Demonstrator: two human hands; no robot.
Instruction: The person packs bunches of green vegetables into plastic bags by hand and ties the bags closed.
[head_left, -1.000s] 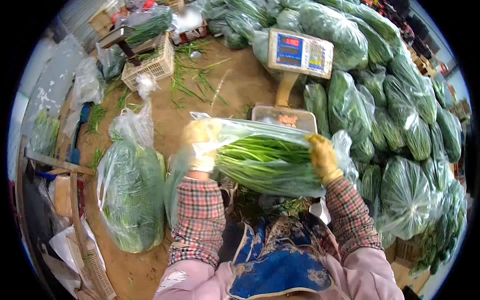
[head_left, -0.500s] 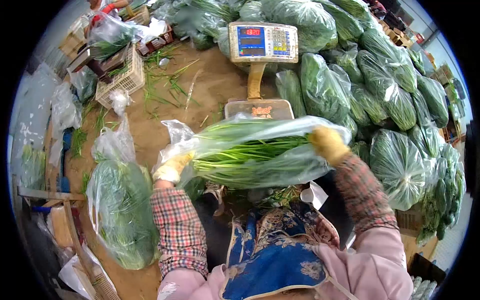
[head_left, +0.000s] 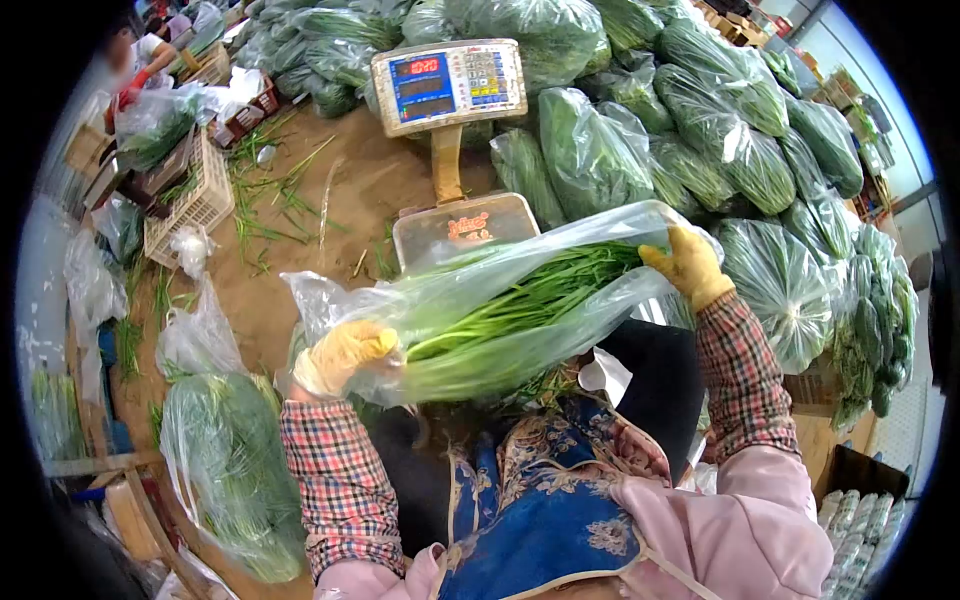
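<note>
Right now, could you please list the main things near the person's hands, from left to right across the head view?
Large filled bag, left hand, bagged green stalks, right hand, pleated filled bag.

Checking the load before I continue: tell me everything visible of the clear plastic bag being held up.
The clear plastic bag looks thin, glossy and wrinkled, with long, narrow green stalks lying lengthwise inside. Its left end is crumpled. The gloved left grip and right grip hold it near opposite ends, so it slants, right end higher in the picture. In view it overlaps the near edge of the scale's tray; whether they touch cannot be told.
</note>
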